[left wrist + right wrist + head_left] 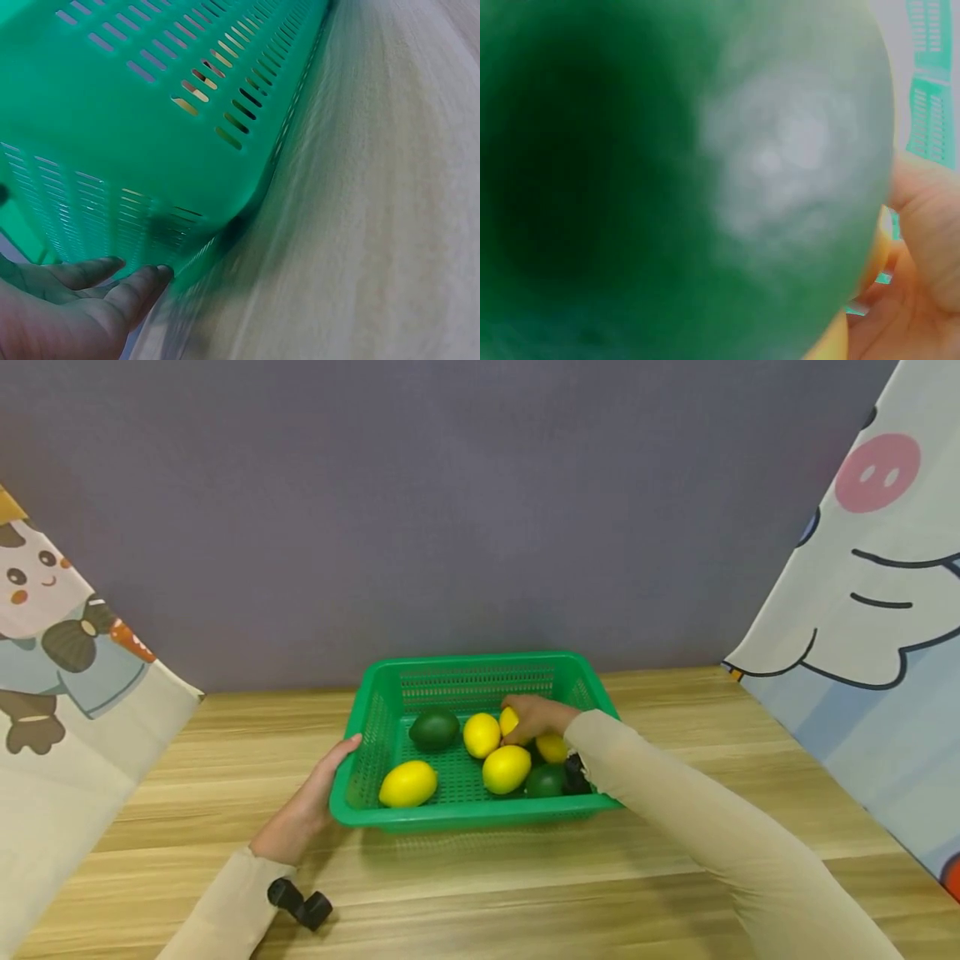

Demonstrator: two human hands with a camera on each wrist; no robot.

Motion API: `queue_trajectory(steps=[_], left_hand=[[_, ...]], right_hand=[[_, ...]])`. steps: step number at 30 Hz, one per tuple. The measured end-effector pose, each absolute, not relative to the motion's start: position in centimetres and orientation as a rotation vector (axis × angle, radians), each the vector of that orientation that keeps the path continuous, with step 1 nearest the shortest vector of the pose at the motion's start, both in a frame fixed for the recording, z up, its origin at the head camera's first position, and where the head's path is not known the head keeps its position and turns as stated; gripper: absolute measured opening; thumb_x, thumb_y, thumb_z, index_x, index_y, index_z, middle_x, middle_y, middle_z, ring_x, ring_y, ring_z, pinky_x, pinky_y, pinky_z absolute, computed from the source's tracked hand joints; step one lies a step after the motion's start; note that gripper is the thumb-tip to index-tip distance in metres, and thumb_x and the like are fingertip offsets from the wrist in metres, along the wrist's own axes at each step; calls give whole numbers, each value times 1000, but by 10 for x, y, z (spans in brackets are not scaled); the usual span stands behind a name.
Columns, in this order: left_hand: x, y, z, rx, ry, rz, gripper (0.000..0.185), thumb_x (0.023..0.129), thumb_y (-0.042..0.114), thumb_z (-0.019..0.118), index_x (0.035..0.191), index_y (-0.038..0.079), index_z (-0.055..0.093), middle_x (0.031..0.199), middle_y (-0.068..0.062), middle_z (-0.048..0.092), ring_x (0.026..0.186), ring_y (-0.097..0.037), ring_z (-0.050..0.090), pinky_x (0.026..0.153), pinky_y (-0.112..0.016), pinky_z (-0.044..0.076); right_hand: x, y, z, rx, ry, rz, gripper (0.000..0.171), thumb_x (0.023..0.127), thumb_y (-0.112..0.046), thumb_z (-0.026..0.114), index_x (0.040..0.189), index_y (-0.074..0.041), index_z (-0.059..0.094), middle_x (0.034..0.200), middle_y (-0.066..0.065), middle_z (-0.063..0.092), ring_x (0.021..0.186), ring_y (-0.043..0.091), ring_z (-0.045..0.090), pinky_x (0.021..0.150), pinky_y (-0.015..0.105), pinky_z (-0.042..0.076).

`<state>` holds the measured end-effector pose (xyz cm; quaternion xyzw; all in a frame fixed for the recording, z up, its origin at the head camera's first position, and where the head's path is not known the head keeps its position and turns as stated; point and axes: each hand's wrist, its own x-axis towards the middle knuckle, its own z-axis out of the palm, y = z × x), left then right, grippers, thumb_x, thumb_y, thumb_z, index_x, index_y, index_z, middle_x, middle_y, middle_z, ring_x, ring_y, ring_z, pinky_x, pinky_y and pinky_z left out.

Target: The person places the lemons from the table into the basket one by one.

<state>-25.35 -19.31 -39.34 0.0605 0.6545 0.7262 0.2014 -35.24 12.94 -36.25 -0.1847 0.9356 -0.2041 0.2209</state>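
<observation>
A green plastic basket point(465, 814) holds several yellow lemons and dark green oval fruits, whose kind I cannot tell. My left hand point(318, 789) grips its left side, thumb at the rim; the left wrist view shows fingers point(139, 289) against the slotted outer wall. Inside the basket, my right hand point(538, 717) holds a lemon point(508, 720), partly hidden by the fingers. Beside it lie one lemon point(482, 735) and, nearer me, another lemon point(506, 768). Below my right wrist is a green fruit point(545, 781); a blurred green fruit point(705, 180) fills most of the right wrist view.
Another green fruit point(433, 729) lies toward the basket's back left, and a lemon point(408, 783) sits in its front left corner. The basket stands on a wood-grain table point(480, 893). Behind is a grey wall point(465, 518), with cartoon-printed cloths at both sides.
</observation>
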Motion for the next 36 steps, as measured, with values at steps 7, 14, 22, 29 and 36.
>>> queue_trajectory(steps=[7, 14, 22, 29, 36], left_hand=[[-258, -191, -395, 204, 1796, 2031, 58, 99, 46, 26, 134, 0, 24, 102, 3, 59, 91, -8, 58, 83, -26, 48], [-263, -192, -395, 194, 1793, 1993, 56, 99, 46, 25, 133, 1, 22, 101, 0, 56, 89, -10, 58, 81, -27, 49], [-270, -197, -398, 232, 1778, 1972, 63, 99, 48, 27, 137, -1, 18, 101, -1, 57, 88, -10, 58, 80, -27, 49], [-291, -215, -409, 358, 1862, 1897, 49, 98, 52, 34, 123, 11, 44, 103, 2, 62, 93, -12, 61, 86, -31, 49], [-290, -213, -374, 310, 2215, 1760, 73, 99, 49, 35, 140, -11, 31, 142, -26, 36, 130, -35, 37, 109, -43, 30]], right_hand=[[-355, 136, -362, -513, 2572, -567, 73, 86, -32, 67, 143, -3, 33, 137, 18, 43, 119, 31, 45, 98, 47, 38], [-357, 139, -363, -514, 2571, -580, 74, 86, -33, 68, 143, -3, 32, 143, 18, 39, 127, 33, 40, 103, 49, 33], [-363, 144, -357, -588, 2613, -550, 67, 90, -30, 64, 143, -1, 33, 143, 21, 38, 130, 36, 37, 105, 49, 32], [-368, 156, -334, -639, 2627, -599, 62, 94, -32, 56, 142, -1, 33, 143, 23, 38, 131, 37, 37, 102, 50, 36], [-370, 180, -307, -632, 2704, -693, 63, 94, -37, 55, 142, -2, 34, 140, 23, 40, 126, 38, 43, 98, 51, 40]])
